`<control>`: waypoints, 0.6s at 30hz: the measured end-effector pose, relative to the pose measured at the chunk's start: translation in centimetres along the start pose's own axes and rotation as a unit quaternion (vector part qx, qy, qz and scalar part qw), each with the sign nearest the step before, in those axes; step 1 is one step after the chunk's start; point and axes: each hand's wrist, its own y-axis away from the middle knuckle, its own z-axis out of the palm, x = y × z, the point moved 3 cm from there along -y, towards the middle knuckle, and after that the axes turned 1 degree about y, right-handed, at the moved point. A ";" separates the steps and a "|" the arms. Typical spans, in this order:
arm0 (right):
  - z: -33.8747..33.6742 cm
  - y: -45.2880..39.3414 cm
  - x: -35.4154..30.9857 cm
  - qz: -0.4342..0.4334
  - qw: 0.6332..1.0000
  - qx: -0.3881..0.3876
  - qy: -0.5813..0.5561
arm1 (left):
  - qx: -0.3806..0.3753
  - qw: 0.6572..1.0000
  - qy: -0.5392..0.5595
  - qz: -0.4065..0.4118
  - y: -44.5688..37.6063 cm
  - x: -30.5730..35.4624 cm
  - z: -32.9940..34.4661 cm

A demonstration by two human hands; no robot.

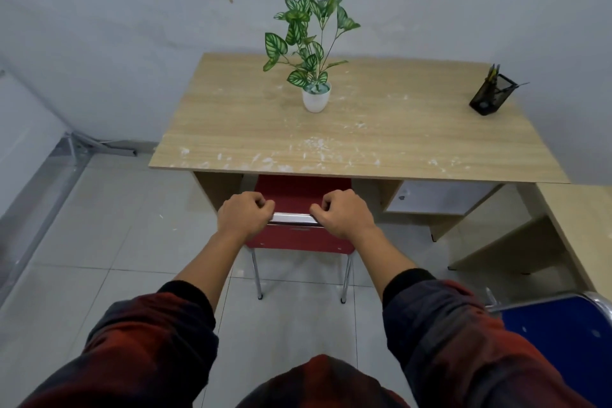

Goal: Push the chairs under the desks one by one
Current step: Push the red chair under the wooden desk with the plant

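Observation:
A red chair (299, 190) with chrome legs stands at the front of a light wooden desk (381, 139), its seat partly under the desktop. My left hand (245, 214) and my right hand (342, 212) are both closed around the chrome bar on top of the chair's backrest, one at each end. A blue chair (556, 331) with a chrome frame shows at the lower right, beside a second wooden desk (583, 222) at the right edge.
On the desk stand a white pot with a green plant (314, 76) and a black mesh pen holder (490, 94). The desk has a white drawer unit (437, 197) on its right side. Grey walls close off the back and left; pale floor tiles lie left of the chair.

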 end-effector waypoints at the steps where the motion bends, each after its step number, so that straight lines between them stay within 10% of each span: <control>1: -0.2 -0.1 0.4 -0.003 1.000 -0.006 -0.005 | 0.004 1.000 0.000 -0.005 0.1 0.3 0.4; 18: 0.4 -2.5 -0.8 -0.021 1.000 -0.004 0.017 | 0.039 0.999 -0.026 -0.002 -2.8 -0.5 -0.3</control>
